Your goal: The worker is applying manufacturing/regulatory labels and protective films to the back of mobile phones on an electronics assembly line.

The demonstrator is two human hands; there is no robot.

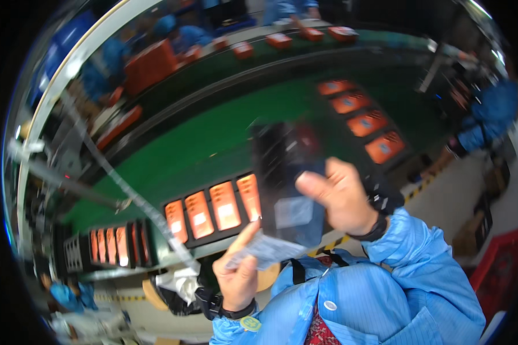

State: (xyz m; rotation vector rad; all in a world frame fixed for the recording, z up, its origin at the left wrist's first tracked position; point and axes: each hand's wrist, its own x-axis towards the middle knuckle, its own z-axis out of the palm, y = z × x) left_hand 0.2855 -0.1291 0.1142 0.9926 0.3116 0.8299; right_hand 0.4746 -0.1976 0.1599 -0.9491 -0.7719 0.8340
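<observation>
Film strip (265, 251), a thin pale peel-off piece, is pinched between thumb and fingers of the left hand (237, 275) low in front of the person's chest, and it looks limp and light, best held by its edge. To its right the right hand (344, 198) grips the dark glossy panel (285, 172) at its lower right edge, raised above the green surface (213, 144); the panel seems stiff, smooth and easily smudged. Trays of orange parts (213, 207) lie on the surface behind.

left hand (237, 275): raised, fingers pinched shut, thumb up | right hand (341, 196): raised higher, thumb pressed forward, fingers curled | both forearms in blue sleeves, dark wristbands
</observation>
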